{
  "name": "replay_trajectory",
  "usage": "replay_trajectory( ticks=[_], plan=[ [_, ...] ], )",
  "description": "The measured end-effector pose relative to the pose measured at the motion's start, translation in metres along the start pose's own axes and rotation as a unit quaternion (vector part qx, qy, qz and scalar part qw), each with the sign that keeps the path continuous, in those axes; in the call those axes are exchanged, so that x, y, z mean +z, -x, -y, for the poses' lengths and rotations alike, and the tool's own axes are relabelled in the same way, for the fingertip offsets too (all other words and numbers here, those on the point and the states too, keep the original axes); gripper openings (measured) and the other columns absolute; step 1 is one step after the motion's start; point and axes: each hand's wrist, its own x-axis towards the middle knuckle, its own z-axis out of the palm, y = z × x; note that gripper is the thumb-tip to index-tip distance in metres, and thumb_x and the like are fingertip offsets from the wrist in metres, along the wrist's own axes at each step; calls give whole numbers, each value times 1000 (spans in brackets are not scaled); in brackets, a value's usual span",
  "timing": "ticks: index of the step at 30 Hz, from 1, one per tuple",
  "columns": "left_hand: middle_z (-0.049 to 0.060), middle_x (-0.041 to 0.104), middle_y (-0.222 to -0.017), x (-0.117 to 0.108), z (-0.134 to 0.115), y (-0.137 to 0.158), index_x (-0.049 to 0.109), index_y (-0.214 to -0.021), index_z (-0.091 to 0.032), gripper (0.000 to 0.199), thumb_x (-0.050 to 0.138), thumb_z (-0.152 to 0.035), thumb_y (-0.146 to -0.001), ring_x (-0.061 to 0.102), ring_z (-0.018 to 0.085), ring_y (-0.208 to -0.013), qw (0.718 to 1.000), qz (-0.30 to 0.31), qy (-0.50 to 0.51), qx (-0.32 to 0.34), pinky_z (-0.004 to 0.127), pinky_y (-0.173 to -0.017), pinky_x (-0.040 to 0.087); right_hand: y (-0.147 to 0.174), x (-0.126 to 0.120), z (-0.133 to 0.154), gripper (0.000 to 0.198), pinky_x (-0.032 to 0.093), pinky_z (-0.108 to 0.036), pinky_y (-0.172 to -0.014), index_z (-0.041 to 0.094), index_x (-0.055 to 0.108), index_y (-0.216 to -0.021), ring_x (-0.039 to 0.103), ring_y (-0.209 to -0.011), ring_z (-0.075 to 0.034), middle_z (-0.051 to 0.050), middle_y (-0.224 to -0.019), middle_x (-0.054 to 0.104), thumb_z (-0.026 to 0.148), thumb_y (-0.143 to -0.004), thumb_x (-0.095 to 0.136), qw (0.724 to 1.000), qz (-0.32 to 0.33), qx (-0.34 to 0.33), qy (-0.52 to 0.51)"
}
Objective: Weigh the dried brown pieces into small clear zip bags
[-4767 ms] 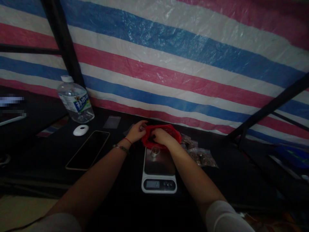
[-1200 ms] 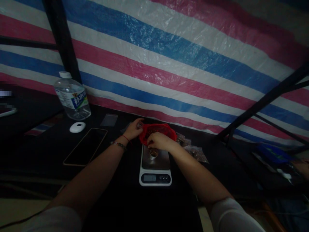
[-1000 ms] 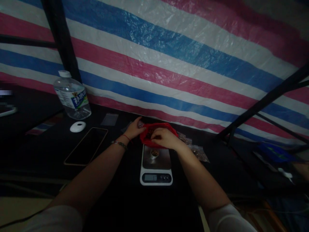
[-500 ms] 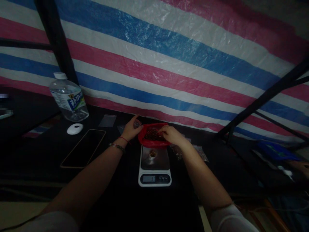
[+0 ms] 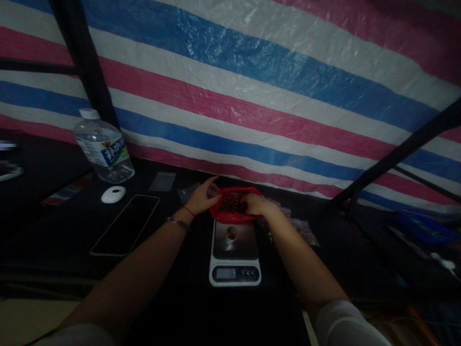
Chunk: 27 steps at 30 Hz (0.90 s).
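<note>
A red plastic bag (image 5: 236,218) stands with its mouth wide, behind the scale, holding many small dark pieces (image 5: 232,203) too dim to name. At its left rim is my left hand (image 5: 202,198), thumb against the red edge, forefinger raised, the other fingers curled round the side. My right hand (image 5: 260,205) reaches in from the right, fingers bent together among the dark pieces; its fingertips are hidden. Just in front is a white digital scale (image 5: 235,277) with a dark metal plate. On that plate sits a small cup (image 5: 231,234) with brownish bits inside. The display digits are unreadable.
Small clear zip bags, some filled (image 5: 305,231), lie right of the red bag; a flat zip bag (image 5: 163,181) lies left. Further left are a phone (image 5: 126,225), a white earbud-like case (image 5: 113,194) and a large bottle (image 5: 104,146). A striped tarp hangs behind.
My right hand has sunk deeper into the red bag, its fingers lower among the dark pieces. My left hand stays at the rim. The whole view has shifted slightly.
</note>
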Motion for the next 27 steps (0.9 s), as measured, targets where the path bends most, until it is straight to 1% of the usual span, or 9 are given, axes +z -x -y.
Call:
replay_trajectory(
  ticks=[3,6,11,17,24,27],
  plan=[
    [5,64,-101,1,1,0,39,-136,-17,68,61,-31,-74,62,17,-84,1000,0,-2,-1,31,-78,50,-3,3,-2,38,48,-22,-72,19,73,-96,66,-78,-17,-6,-89,72,6,-62,64,1000,16,-2,2],
    [5,64,-101,2,3,0,39,-136,-18,67,60,-30,-74,62,17,-86,1000,-2,-1,1,31,-79,50,-4,4,-3,36,48,-23,-74,20,73,-94,66,-80,-17,-5,-89,72,6,-62,64,1000,6,-15,-3],
    [5,64,-100,2,4,0,42,-134,-18,65,61,-30,-74,62,17,-85,1000,-1,0,4,31,-79,50,-6,8,-1,35,47,-23,-77,19,73,-95,65,-85,-17,-6,-93,73,5,-65,60,999,-6,-37,-5],
    [5,65,-99,1,3,0,43,-133,-18,63,60,-31,-74,62,17,-84,1000,-5,0,-4,31,-77,51,-7,7,2,34,47,-22,-76,18,74,-92,66,-82,-16,-6,-92,73,3,-67,57,999,-9,-50,-4],
    [5,65,-97,-1,-1,0,45,-131,-16,61,60,-28,-73,62,17,-83,1000,-7,0,-8,31,-78,50,-4,0,-1,30,45,-22,-79,17,74,-91,65,-85,-16,-5,-92,73,5,-71,56,996,-57,-54,-30],
    [5,65,-98,0,-1,0,46,-130,-17,61,60,-29,-73,62,17,-82,1000,-7,-4,-14,32,-77,50,6,-8,6,28,46,-23,-79,17,74,-90,65,-83,-15,-5,-92,73,6,-71,58,991,-92,-68,-65]
  ],
)
